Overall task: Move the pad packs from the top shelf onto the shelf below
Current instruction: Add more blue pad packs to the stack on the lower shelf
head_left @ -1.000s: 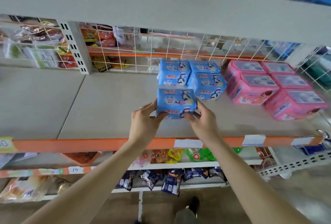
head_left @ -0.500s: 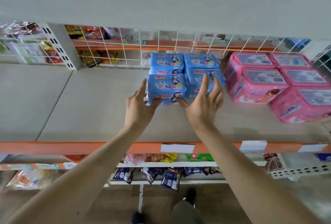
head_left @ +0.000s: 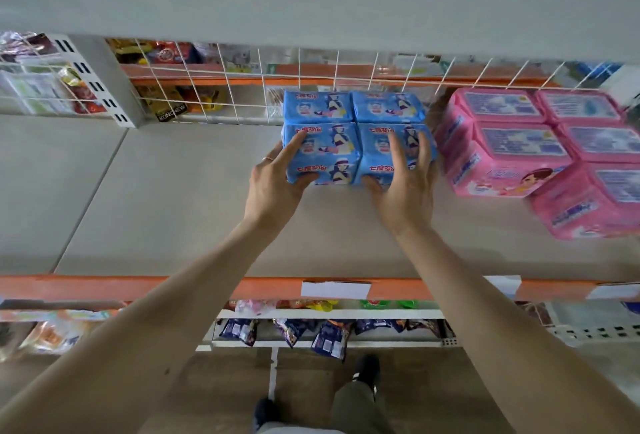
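Four blue pad packs stand in a tight two-by-two block on the grey shelf [head_left: 173, 208], against the wire back grid. My left hand [head_left: 273, 187] clasps the front left blue pack [head_left: 325, 153], fingers on its top and thumb at its front face. My right hand [head_left: 405, 194] clasps the front right blue pack [head_left: 375, 142] the same way, fingers spread over its top. The two rear blue packs [head_left: 317, 106] sit behind, untouched. Both front packs rest on the shelf.
Several pink pad packs [head_left: 512, 156] sit just right of the blue block. The underside of the shelf above [head_left: 311, 0] hangs low overhead. A white wire grid [head_left: 242, 87] closes the back. An orange front edge [head_left: 138, 288] with labels; snack bags on lower shelves.
The blue pack I held near the shelf's front has been pushed back and now sits against the rear packs. My right hand has come down onto the front right pack.
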Available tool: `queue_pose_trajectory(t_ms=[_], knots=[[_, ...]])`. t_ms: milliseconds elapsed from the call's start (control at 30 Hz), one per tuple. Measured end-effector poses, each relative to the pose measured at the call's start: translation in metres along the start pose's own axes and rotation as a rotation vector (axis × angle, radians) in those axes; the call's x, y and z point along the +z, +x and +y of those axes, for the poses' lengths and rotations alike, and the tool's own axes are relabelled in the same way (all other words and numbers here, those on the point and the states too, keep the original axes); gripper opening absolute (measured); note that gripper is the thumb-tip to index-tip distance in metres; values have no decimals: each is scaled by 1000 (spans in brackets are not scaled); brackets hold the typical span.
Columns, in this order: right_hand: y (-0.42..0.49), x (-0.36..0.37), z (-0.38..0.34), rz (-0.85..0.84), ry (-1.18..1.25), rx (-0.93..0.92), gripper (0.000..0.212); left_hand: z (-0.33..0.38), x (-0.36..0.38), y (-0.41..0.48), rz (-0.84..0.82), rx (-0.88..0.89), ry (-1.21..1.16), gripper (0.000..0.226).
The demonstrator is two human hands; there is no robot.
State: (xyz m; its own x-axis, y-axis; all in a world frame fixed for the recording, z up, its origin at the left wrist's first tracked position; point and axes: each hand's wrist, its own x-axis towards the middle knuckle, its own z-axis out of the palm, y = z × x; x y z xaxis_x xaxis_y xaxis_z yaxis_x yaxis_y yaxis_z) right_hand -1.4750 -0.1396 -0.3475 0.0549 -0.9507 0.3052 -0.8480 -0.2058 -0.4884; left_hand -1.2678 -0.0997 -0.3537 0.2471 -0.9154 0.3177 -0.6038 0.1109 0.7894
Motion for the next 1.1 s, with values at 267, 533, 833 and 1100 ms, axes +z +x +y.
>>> queue_pose_trajectory(t_ms=[267, 533, 833, 1100], knots=[[-2, -1, -1, 17, -21, -9, 73, -6, 4, 4, -1, 21, -23, 68], [4, 1, -3, 53, -12, -8, 70, 2, 7, 10, 41, -56, 37, 74], [13, 0, -2, 44, -67, -6, 67, 6, 14, 20, 42, -131, 119, 73], [10, -20, -11, -108, -175, 21, 80, 13, 3, 15, -84, -97, 398, 85]])
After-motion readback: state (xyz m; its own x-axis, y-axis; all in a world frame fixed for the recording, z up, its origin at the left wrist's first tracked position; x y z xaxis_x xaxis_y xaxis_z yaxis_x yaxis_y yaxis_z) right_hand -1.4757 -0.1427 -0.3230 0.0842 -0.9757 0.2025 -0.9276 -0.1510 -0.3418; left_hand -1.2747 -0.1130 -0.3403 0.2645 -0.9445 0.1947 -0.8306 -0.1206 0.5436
